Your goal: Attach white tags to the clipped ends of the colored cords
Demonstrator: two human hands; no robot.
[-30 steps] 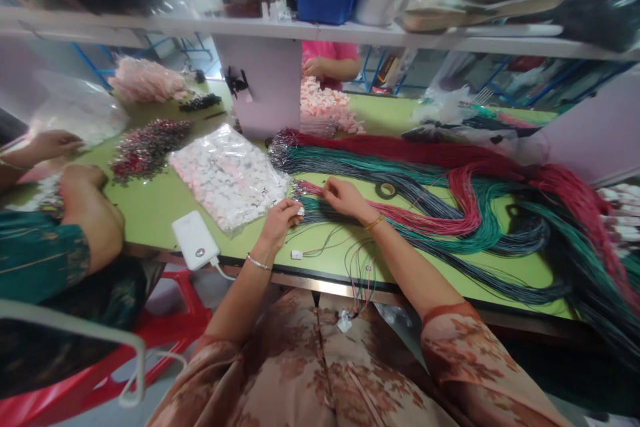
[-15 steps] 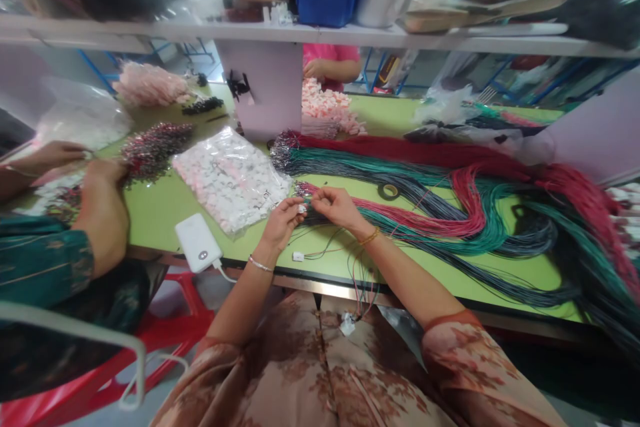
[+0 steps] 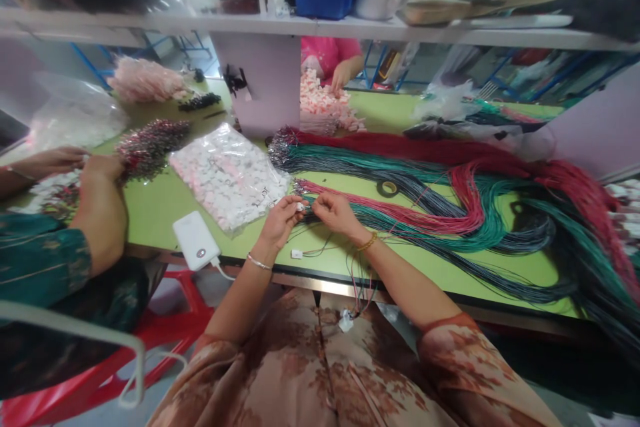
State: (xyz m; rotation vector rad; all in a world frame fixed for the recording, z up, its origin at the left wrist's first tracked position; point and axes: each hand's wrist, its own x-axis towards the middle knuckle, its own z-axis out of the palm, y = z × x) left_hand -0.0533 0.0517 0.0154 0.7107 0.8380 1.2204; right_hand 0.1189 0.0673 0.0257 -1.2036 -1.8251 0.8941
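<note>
My left hand (image 3: 279, 219) pinches a small white connector (image 3: 300, 206) just above the green table (image 3: 160, 204). My right hand (image 3: 334, 211) is closed right beside it, its fingertips pinching a thin wire at the connector. Both hands hover over the near ends of the long bundles of red, green and grey wires (image 3: 450, 207) that run off to the right. A finished white connector with loose wires (image 3: 297, 254) lies near the table's front edge, and more wires hang over the edge into my lap.
A clear bag of white connectors (image 3: 227, 177) lies left of my hands, a white power bank (image 3: 195, 239) nearer the edge. A tape roll (image 3: 387, 188) sits among the wires. A co-worker's hands (image 3: 103, 170) work at the left; another person's hand (image 3: 343, 74) is across the table.
My right hand drew back from the wire bundle toward my left hand, and the two now meet at the connector. The co-worker's hands at the left shifted a little.
</note>
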